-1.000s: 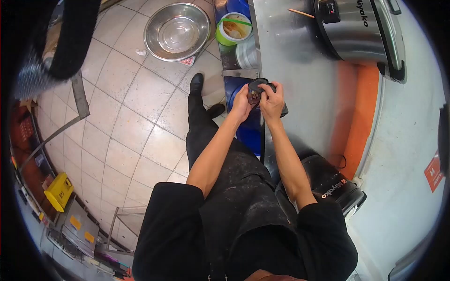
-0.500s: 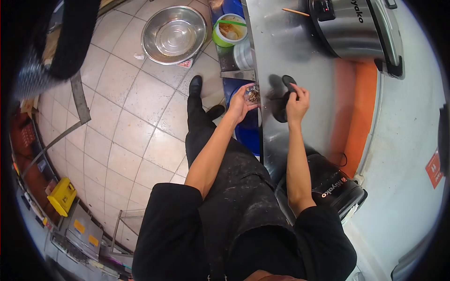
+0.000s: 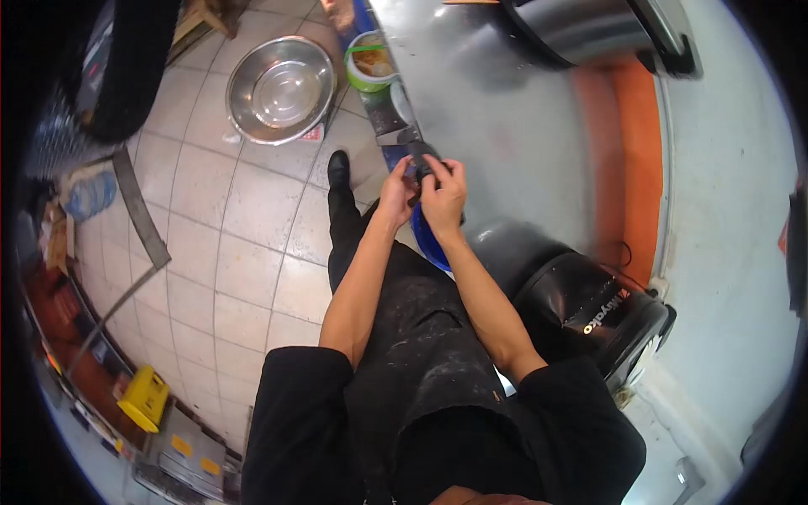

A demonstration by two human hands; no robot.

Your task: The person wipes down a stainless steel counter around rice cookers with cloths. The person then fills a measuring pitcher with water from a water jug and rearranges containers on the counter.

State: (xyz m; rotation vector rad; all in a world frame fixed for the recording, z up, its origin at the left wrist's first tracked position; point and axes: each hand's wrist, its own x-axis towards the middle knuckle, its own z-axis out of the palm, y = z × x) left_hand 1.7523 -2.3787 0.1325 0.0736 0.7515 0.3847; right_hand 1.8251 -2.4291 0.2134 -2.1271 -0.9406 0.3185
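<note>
My left hand (image 3: 396, 198) is closed around a small clear container, now mostly hidden behind its fingers. In the earlier frame, small dark and light bits show inside it. My right hand (image 3: 444, 195) grips a black object (image 3: 424, 158) with a rounded end, whose exact kind I cannot make out. Both hands are close together, with the black object against or just over the container. They are above the near edge of the steel counter (image 3: 505, 160), over a blue tub (image 3: 430, 242) below.
On the floor to the left sits a wide steel basin (image 3: 282, 91). A green-rimmed bucket (image 3: 369, 63) with food residue stands beside the counter. A black Miyako rice cooker (image 3: 581, 303) is near my right elbow, and a steel cooker (image 3: 581, 29) is at the far end.
My right hand has lifted the black object off the counter and brought it left to my left hand. The view has shifted, so the counter appears further up and left.
</note>
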